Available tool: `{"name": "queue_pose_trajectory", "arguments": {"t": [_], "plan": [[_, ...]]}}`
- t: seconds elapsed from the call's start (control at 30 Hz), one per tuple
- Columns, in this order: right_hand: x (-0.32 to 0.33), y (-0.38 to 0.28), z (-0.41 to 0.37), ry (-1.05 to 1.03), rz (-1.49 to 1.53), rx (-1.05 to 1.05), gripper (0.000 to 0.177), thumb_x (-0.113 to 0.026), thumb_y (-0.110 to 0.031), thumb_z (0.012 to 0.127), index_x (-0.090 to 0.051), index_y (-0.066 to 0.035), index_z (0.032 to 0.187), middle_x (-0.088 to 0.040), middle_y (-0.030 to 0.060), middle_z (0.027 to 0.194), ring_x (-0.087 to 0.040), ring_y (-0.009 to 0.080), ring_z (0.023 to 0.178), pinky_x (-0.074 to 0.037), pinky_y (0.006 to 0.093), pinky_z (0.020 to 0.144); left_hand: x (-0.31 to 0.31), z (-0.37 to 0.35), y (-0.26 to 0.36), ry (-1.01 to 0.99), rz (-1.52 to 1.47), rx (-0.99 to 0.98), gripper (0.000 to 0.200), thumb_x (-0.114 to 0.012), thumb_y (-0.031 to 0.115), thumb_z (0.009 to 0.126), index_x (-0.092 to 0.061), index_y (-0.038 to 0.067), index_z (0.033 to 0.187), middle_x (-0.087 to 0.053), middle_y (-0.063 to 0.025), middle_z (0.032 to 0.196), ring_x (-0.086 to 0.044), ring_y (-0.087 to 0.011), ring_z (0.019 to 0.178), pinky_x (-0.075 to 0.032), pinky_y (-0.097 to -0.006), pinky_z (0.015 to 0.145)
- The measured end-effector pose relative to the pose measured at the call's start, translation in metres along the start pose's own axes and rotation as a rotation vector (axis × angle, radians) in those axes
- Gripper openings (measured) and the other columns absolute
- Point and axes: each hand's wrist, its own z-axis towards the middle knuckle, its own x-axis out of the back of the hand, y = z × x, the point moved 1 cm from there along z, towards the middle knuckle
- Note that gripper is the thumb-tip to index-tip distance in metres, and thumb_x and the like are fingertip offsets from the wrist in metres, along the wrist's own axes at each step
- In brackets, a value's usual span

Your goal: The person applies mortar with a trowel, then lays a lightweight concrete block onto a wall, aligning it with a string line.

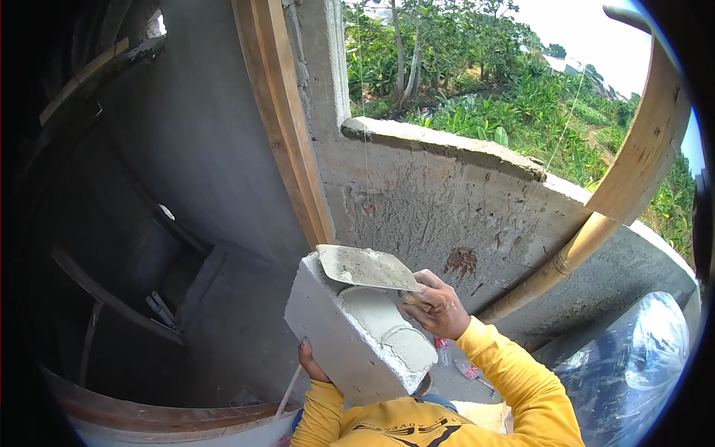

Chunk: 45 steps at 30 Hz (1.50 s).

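A pale lightweight block (335,343) is held tilted in front of my chest, one long narrow face turned up. My left hand (314,363) grips it from the lower left side, thumb showing against the face; the other fingers are mostly hidden. In my right hand (441,309), fingers wrapped round the handle, is a flat trowel (366,267). Its mortar-smeared blade lies over the far end of the block's upper face. Wet grey mortar (381,319) is spread along that face in rounded, overlapping patches. White dust marks my right fingers.
Ahead stands a rough plastered wall (424,216) with a window opening above its sill (447,145). A wooden post (287,127) rises on the left, and a bamboo pole (555,268) slants on the right. Near my right elbow is a plastic-wrapped bundle (633,365). Bottles (445,352) lie below.
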Motion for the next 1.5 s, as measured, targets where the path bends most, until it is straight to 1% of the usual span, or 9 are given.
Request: {"name": "queue_pose_trajectory", "arguments": {"t": [0.3,0.43,0.73,0.93,1.07,1.1,1.27,1.4,1.5], "plan": [[-0.011,0.048,-0.024,0.055,-0.137,-0.123,0.046,-0.079,0.001,0.088,-0.067,-0.006,0.132,-0.063,0.0166,0.121,-0.066,0.0338,0.106,-0.057,0.0400,0.089,-0.012,0.005,0.001,-0.032,-0.037,0.056,0.084,-0.057,0.056,0.096,-0.038,0.008,0.162,-0.048,-0.0152,0.161,-0.048,-0.0365,0.145,-0.041,-0.0531,0.120],[-0.012,0.063,-0.095,0.056,-0.243,-0.410,0.043,-0.079,0.003,0.084,-0.066,-0.001,0.126,-0.062,0.0182,0.116,-0.065,0.0373,0.102,-0.055,0.0407,0.088,0.006,0.008,0.019,-0.043,-0.026,0.053,0.080,-0.054,0.054,0.099,-0.037,0.008,0.162,-0.045,-0.0154,0.164,-0.047,-0.0371,0.147,-0.037,-0.0545,0.122],[-0.118,0.109,-0.365,-0.312,-0.221,-1.520,0.044,-0.075,-0.033,0.090,-0.073,0.005,0.112,-0.070,0.0340,0.114,-0.067,0.0497,0.110,-0.054,0.0529,0.098,0.024,0.004,0.034,-0.002,0.018,0.212,0.076,-0.055,0.049,0.101,-0.037,0.009,0.163,-0.043,-0.0145,0.166,-0.043,-0.0379,0.150,-0.033,-0.0563,0.124],[-0.182,0.147,-0.445,-0.494,0.023,-1.663,0.056,-0.079,-0.046,0.085,-0.076,0.007,0.105,-0.071,0.0341,0.113,-0.069,0.0475,0.111,-0.054,0.0507,0.101,0.034,-0.012,0.012,0.179,0.155,0.256,0.078,-0.060,0.047,0.098,-0.038,0.010,0.162,-0.047,-0.0137,0.163,-0.046,-0.0371,0.147,-0.035,-0.0552,0.123],[-0.182,0.147,-0.453,-0.467,-0.138,-1.403,0.063,-0.076,-0.036,0.088,-0.062,0.004,0.134,-0.062,0.0321,0.133,-0.060,0.0479,0.125,-0.052,0.0514,0.105,0.038,-0.020,-0.008,0.226,0.275,0.285,0.080,-0.063,0.049,0.095,-0.039,0.011,0.162,-0.049,-0.0128,0.161,-0.050,-0.0361,0.143,-0.040,-0.0531,0.120],[-0.161,0.131,-0.428,-0.395,-0.139,-1.381,0.062,-0.074,-0.021,0.090,-0.052,0.001,0.144,-0.054,0.0302,0.142,-0.057,0.0471,0.129,-0.050,0.0513,0.107,0.041,-0.021,-0.012,0.292,0.340,0.250,0.078,-0.063,0.048,0.094,-0.042,0.009,0.159,-0.053,-0.0134,0.155,-0.055,-0.0354,0.137,-0.045,-0.0515,0.116],[-0.036,0.032,-0.301,0.278,-0.551,-0.751,0.055,-0.072,-0.002,0.088,-0.054,-0.004,0.139,-0.056,0.0217,0.141,-0.057,0.0425,0.129,-0.046,0.0522,0.110,-0.023,-0.012,-0.060,0.304,0.351,0.225,0.073,-0.067,0.045,0.091,-0.048,0.005,0.150,-0.061,-0.0137,0.138,-0.060,-0.0339,0.126,-0.049,-0.0497,0.108],[0.004,-0.037,-0.251,0.198,-0.703,-0.164,0.062,-0.071,-0.006,0.090,-0.050,-0.014,0.148,-0.051,0.0168,0.152,-0.047,0.0346,0.145,-0.039,0.0557,0.119,-0.066,-0.004,-0.096,0.276,0.239,0.269,0.067,-0.069,0.039,0.089,-0.052,0.005,0.144,-0.063,-0.0123,0.131,-0.061,-0.0315,0.121,-0.050,-0.0473,0.105],[0.002,-0.036,-0.243,0.024,-0.853,0.049,0.059,-0.069,-0.029,0.100,-0.046,-0.037,0.154,-0.040,0.0036,0.166,-0.032,0.0287,0.158,-0.020,0.0583,0.132,-0.086,-0.001,-0.118,0.255,0.195,0.292,0.063,-0.071,0.036,0.089,-0.055,0.005,0.141,-0.064,-0.0115,0.131,-0.062,-0.0298,0.119,-0.050,-0.0457,0.105]]}}
